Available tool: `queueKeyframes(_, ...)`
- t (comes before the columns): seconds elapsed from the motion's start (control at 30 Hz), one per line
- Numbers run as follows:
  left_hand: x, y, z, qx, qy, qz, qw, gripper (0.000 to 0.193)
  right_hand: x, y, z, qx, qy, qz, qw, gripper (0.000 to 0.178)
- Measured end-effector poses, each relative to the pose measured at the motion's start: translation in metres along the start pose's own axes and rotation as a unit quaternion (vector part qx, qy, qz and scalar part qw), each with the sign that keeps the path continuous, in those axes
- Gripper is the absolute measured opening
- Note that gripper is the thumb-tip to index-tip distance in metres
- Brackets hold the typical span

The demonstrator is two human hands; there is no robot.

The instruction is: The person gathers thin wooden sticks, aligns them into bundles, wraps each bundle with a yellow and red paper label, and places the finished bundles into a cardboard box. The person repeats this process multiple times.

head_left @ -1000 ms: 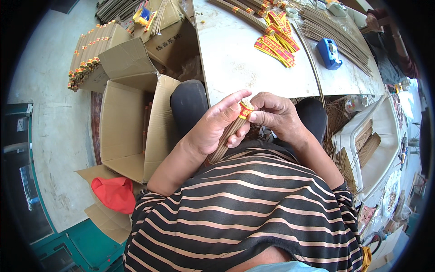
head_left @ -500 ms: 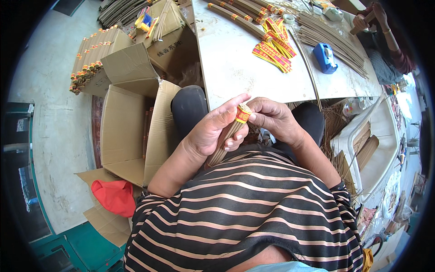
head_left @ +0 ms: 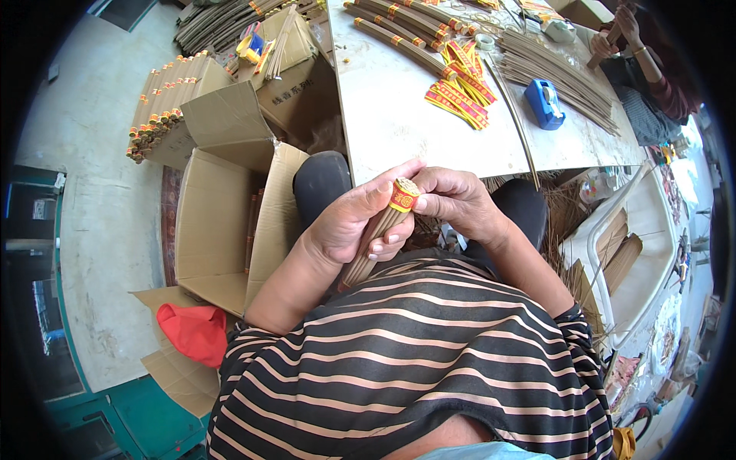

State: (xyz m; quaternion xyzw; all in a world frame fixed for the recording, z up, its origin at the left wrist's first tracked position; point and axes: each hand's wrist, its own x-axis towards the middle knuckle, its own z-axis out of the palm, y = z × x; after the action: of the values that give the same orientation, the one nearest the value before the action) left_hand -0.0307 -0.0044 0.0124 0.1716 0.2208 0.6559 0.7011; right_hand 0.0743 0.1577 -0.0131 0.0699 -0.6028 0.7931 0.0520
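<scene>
A bundle of thin brown incense sticks [head_left: 359, 268] rests slantwise in my left hand [head_left: 337, 226], whose fingers wrap round it. Near its upper end runs a red and yellow paper band [head_left: 403, 198], and the pale stick ends show above that. With thumb and forefinger together, my right hand [head_left: 464, 205] presses on the right side of the band. Whether a loose paper end lies under those fingertips cannot be made out. The bundle's lower end comes close to my striped shirt.
On the white table [head_left: 383, 107] ahead lie banded bundles [head_left: 399, 34], loose paper bands [head_left: 460, 100], loose sticks [head_left: 560, 77] and a blue tape dispenser [head_left: 545, 104]. An open carton [head_left: 215, 222] stands left, a white tub [head_left: 652, 261] right. Another person's hand [head_left: 604, 44] is at far right.
The bundle's banded end has shifted slightly left and toward me, with both hands still on it. The whole view has moved a little.
</scene>
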Motion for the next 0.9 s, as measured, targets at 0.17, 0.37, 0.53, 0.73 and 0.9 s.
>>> queueKeyframes(0.17,-0.006,0.019,0.023,0.175,0.129,0.084,0.973,0.069,0.002,-0.003,0.004,0.001,0.053,0.007,0.999,0.016)
queueKeyframes(0.37,-0.026,0.120,0.079,0.443,0.034,0.376,0.813,0.054,-0.018,-0.027,0.002,-0.050,0.078,-0.021,0.995,0.019)
queueKeyframes(0.53,-0.006,0.127,0.103,0.280,0.029,0.610,0.741,0.041,-0.014,-0.051,0.033,-0.164,-0.164,0.097,0.968,0.038)
queueKeyframes(0.73,0.035,0.073,0.040,0.113,0.217,0.596,0.765,0.039,-0.003,-0.019,0.022,0.019,0.131,-0.094,0.987,0.077)
queueKeyframes(0.9,0.050,0.009,-0.003,-0.018,0.328,0.446,0.833,0.036,0.006,-0.022,0.001,-0.013,0.255,-0.285,0.924,0.048)
